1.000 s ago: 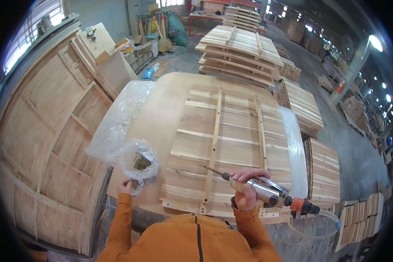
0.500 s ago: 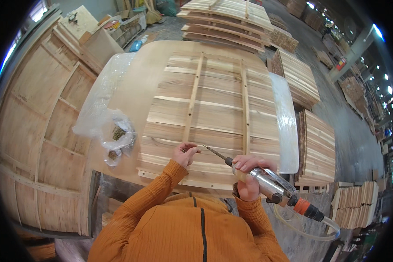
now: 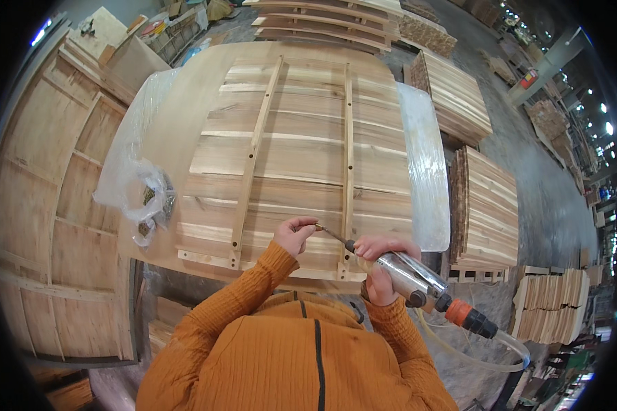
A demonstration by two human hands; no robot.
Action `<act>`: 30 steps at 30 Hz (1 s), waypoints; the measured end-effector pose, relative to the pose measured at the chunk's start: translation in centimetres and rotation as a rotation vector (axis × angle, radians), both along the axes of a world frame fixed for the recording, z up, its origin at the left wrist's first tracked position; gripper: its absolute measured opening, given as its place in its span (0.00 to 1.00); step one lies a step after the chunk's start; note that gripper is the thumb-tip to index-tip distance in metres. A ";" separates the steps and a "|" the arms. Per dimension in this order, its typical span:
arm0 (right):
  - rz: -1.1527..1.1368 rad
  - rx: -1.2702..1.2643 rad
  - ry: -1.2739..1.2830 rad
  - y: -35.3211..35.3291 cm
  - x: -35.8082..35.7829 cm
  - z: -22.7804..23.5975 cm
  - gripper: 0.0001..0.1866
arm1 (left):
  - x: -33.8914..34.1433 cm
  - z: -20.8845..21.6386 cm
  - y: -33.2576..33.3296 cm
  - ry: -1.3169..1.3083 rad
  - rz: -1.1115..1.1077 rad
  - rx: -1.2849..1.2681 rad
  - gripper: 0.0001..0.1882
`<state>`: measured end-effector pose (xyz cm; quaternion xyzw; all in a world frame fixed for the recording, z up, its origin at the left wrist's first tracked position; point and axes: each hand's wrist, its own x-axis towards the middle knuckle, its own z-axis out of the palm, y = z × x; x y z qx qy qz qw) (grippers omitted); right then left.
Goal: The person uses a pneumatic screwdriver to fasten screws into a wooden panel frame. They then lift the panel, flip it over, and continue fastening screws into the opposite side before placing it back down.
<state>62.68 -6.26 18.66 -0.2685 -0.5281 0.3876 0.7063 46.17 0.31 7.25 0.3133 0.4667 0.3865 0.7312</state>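
My right hand (image 3: 382, 260) is wrapped round the metal body of a pneumatic screwdriver (image 3: 416, 279), its orange-collared air hose trailing to the lower right. The thin bit points up and left toward my left hand (image 3: 295, 235). There, thumb and forefinger pinch a small brass-coloured screw (image 3: 319, 227) at the bit's tip. Both hands hover over the near part of a slatted wooden panel (image 3: 295, 157). Two battens, a left batten (image 3: 253, 147) and a right batten (image 3: 349, 147), run lengthwise on it, with dark holes or screw heads along them.
A clear plastic bag (image 3: 151, 177) holding small dark-gold pieces lies left of the panel. Beyond the panel's right edge is a plastic-wrapped strip (image 3: 428, 185). Stacked slatted panels (image 3: 490, 212) stand farther right, and more stacked panels (image 3: 322, 24) at the back. A large framed plywood piece (image 3: 68, 171) leans at left.
The view has shifted, so the panel sits farther left and higher in it. My left hand and the screwdriver bit have come together, the screw now meeting the bit's tip.
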 end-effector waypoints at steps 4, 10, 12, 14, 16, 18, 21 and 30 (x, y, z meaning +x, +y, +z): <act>0.009 -0.023 0.040 -0.1 1.1 -0.9 0.17 | 1.7 0.0 -0.8 0.065 -0.015 0.019 0.11; 0.000 -0.163 -0.068 0.1 2.8 -2.8 0.19 | 4.3 -0.5 -2.4 0.028 -0.114 -0.032 0.12; -0.008 -0.236 -0.106 0.3 3.5 -3.1 0.19 | 4.4 -1.5 -2.5 -0.101 -0.202 -0.173 0.13; -0.028 -0.337 -0.121 0.6 3.8 -2.7 0.19 | 4.9 -2.3 -2.8 -0.158 -0.320 -0.247 0.14; -0.044 -0.410 -0.164 0.7 4.1 -3.1 0.19 | 5.6 -3.0 -3.2 -0.155 -0.389 -0.267 0.15; -0.070 -0.425 -0.178 0.7 4.2 -3.8 0.19 | 6.2 -3.6 -3.7 -0.091 -0.407 -0.230 0.16; -0.066 -0.463 -0.191 0.6 4.2 -4.9 0.19 | 6.3 -3.5 -3.7 -0.015 -0.402 -0.236 0.17; -0.081 -0.486 -0.206 0.6 3.7 -8.9 0.20 | 6.2 -7.3 -3.3 0.328 -0.346 0.242 0.21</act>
